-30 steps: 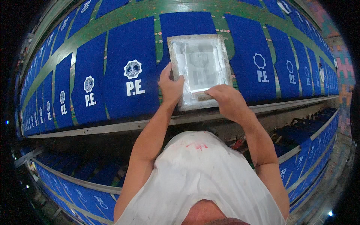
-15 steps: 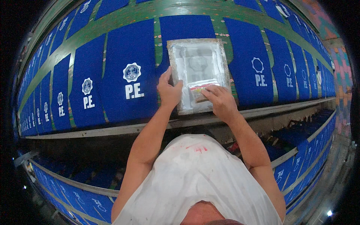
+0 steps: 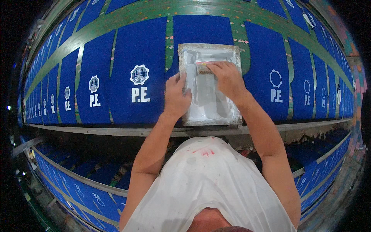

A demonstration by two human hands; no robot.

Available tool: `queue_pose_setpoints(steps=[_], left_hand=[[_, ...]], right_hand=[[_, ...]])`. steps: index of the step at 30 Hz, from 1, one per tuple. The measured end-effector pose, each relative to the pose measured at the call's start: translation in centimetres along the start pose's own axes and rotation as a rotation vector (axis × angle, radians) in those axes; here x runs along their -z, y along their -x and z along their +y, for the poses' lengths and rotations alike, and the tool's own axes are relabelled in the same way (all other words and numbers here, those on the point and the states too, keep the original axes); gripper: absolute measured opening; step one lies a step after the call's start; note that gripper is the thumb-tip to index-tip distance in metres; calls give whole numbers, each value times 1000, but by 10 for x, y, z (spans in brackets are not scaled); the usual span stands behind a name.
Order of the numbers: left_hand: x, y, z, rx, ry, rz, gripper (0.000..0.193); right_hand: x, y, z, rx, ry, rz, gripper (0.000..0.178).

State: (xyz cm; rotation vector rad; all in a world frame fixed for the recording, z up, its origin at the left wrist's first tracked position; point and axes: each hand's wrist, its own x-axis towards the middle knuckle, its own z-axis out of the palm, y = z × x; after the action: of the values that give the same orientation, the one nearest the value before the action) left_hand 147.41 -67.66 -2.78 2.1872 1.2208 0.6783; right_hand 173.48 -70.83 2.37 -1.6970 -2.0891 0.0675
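A silk-screen frame point(image 3: 233, 48) with a worn, pale-smeared rim lies flat over a blue fabric panel point(image 3: 203, 30). My left hand point(image 3: 177, 98) grips its left edge, thumb on the rim. In my right hand point(image 3: 228, 79) is a small squeegee point(image 3: 203, 69) with a reddish-yellow strip along its top, pinched between thumb and fingers. Its blade rests on the mesh point(image 3: 208, 94) near the far end. Greyish-white ink streaks the mesh and the inner border. Whatever print lies under the screen is hidden.
Blue panels with a white badge and letters point(image 3: 139, 75) line the green table point(image 3: 154, 29) to the left. Those on the right point(image 3: 275, 79) carry only a badge outline and letters. A rail point(image 3: 96, 130) edges the table, and lower racks of blue panels point(image 3: 83, 193) stand behind me.
My right hand has pushed the squeegee from the near part of the screen to its far end. My left hand stays at the frame's left edge. The whole view has shifted slightly.
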Motion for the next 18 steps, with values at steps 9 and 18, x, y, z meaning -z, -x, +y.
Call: queue_pose_setpoints(steps=[9, 18], left_hand=[[33, -18, 16, -141, -323, -130, 55], [36, -24, 10, -174, -346, -171, 48]], right_hand=[[16, -53, 21, -120, 50, -73, 44], [15, 14, 1, 60, -78, -180, 47]])
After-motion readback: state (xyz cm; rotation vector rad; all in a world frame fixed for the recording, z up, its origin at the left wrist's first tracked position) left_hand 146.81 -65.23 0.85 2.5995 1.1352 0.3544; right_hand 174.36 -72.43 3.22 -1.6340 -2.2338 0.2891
